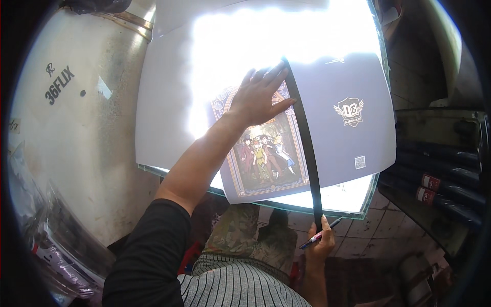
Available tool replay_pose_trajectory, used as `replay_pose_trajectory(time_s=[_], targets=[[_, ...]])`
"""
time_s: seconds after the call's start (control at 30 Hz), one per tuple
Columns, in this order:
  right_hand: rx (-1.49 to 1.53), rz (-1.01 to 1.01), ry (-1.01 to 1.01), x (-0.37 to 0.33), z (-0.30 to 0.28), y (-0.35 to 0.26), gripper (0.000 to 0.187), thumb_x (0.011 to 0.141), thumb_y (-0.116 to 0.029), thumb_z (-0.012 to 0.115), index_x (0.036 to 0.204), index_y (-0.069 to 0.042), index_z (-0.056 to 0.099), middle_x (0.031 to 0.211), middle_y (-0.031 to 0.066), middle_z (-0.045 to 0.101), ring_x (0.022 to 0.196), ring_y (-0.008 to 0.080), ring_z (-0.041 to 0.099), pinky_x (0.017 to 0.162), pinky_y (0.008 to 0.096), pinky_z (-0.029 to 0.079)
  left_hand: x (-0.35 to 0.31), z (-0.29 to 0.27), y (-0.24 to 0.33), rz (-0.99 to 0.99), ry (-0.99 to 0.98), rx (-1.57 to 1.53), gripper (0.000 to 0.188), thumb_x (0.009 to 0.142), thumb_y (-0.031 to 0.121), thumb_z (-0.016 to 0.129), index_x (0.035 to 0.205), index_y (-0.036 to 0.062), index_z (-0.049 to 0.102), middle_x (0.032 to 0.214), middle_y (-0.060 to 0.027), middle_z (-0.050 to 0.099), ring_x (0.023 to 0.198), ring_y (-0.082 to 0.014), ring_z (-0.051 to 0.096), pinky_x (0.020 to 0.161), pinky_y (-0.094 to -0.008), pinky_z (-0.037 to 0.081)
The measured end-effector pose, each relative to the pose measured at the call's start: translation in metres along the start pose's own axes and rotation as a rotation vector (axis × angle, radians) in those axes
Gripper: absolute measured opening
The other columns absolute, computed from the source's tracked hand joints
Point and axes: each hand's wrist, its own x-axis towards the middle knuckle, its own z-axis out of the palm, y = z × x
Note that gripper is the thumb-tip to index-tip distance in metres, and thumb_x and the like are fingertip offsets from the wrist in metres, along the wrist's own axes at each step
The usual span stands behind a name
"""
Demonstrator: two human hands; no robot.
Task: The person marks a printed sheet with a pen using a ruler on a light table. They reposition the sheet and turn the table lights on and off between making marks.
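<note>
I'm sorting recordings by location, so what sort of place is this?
Probably a small print or bookbinding workshop: there's a brightly lit, glass-topped table, a large printed sheet lying on it, and a long dark strip laid across the sheet.

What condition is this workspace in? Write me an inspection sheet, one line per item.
Surface: glass-topped light table, lit, glare washing out its far part.
Job's things: purplish printed sheet with an illustrated panel and a shield emblem; long black strip lying across it between them; pen.
Clutter: clear plastic wrapping at left; dark rolls at right.
Hands: left hand spread on the printed sheet, thumb at the strip; right hand grips the strip's near end and the pen.
Cables: nothing seen.
Surroundings: tiled floor, white panel at left.
</note>
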Motion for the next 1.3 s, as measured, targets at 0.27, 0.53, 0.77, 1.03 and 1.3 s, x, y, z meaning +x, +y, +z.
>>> replay_pose_trajectory(time_s=[0.27, 0.53, 0.77, 1.03, 1.3], targets=[[-0.052, -0.147, 0.111, 0.004, 0.006, 0.008, 0.041, 0.087, -0.01, 0.076, 0.125, -0.001, 0.064, 0.084, 0.0167, 0.07, 0.062, 0.0318, 0.064, 0.055, 0.0408, 0.05, 0.001, -0.002, 0.001, -0.001, 0.003, -0.033, 0.081, 0.098, 0.067, 0.046, 0.155, 0.0102, 0.038, 0.163, -0.01, 0.034, 0.152, -0.0298, 0.026, 0.124, -0.0521, 0.018], [-0.054, -0.145, 0.108, 0.003, 0.006, 0.006, 0.04, 0.086, -0.009, 0.076, 0.124, 0.0, 0.064, 0.077, 0.0157, 0.066, 0.061, 0.0322, 0.063, 0.055, 0.0419, 0.05, -0.002, 0.0, -0.001, 0.02, 0.03, 0.049, 0.081, 0.098, 0.066, 0.046, 0.154, 0.0086, 0.038, 0.164, -0.0074, 0.032, 0.145, -0.0309, 0.037, 0.124, -0.0505, 0.022], [-0.078, -0.092, 0.071, -0.003, 0.001, 0.012, 0.046, 0.086, -0.008, 0.077, 0.13, -0.006, 0.064, 0.074, 0.0136, 0.059, 0.06, 0.0319, 0.06, 0.052, 0.0429, 0.047, 0.004, -0.004, 0.019, -0.054, -0.072, -0.078, 0.113, 0.077, 0.078, 0.067, 0.156, 0.0044, 0.032, 0.161, -0.0213, 0.032, 0.152, -0.0406, 0.021, 0.123, -0.0579, 0.014], [-0.048, -0.075, 0.042, 0.003, -0.006, 0.006, 0.054, 0.085, -0.009, 0.078, 0.136, -0.013, 0.063, 0.071, 0.0105, 0.054, 0.059, 0.0248, 0.059, 0.051, 0.0396, 0.047, 0.012, -0.017, 0.032, -0.086, -0.205, -0.123, 0.136, 0.065, 0.086, 0.07, 0.157, -0.0017, 0.022, 0.164, -0.0247, 0.021, 0.155, -0.0402, 0.011, 0.122, -0.0619, 0.008], [-0.04, -0.074, 0.04, 0.004, -0.007, 0.009, 0.053, 0.085, -0.009, 0.077, 0.136, -0.013, 0.064, 0.074, 0.0118, 0.057, 0.058, 0.0267, 0.06, 0.051, 0.0399, 0.048, 0.006, -0.007, 0.032, 0.035, 0.098, -0.073, 0.119, 0.056, 0.067, 0.089, 0.147, 0.0067, 0.041, 0.137, -0.019, 0.058, 0.129, -0.0388, 0.054, 0.104, -0.0574, 0.037]])
